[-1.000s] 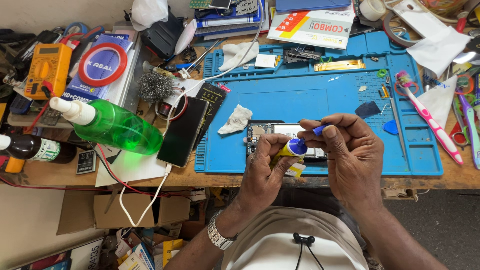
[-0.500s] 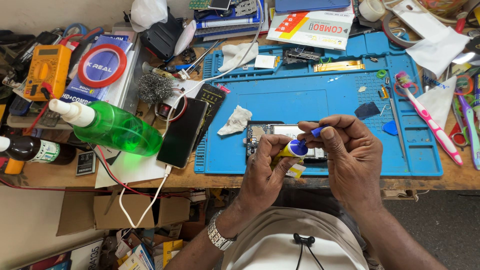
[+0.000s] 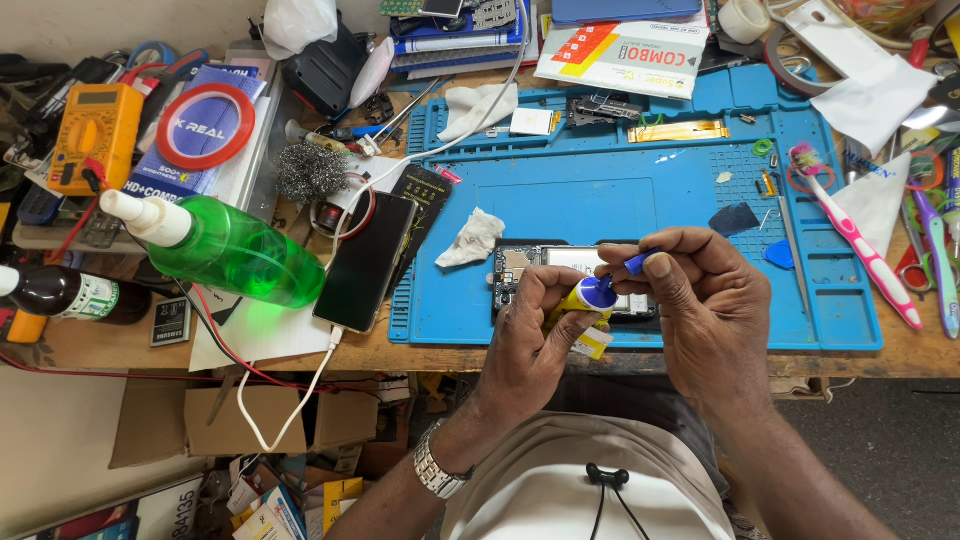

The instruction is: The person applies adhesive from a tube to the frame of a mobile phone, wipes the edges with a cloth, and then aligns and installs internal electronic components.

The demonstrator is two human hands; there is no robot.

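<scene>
hands: left (image 3: 535, 335) yellow tube (image 3: 583, 300) | right (image 3: 705, 300) blue cap (image 3: 636, 263) | opened phone (image 3: 545, 265) beneath

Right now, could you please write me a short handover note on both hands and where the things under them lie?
Left hand: holds the small yellow glue tube with a blue collar above the near edge of the blue silicone work mat.
Right hand: pinches the small blue cap just above the tube's top.
Opened phone: flat on the mat, partly hidden under both hands.
Done: cap is off the tube.
Left: no glue is visible on the phone; its back is not on.
</scene>
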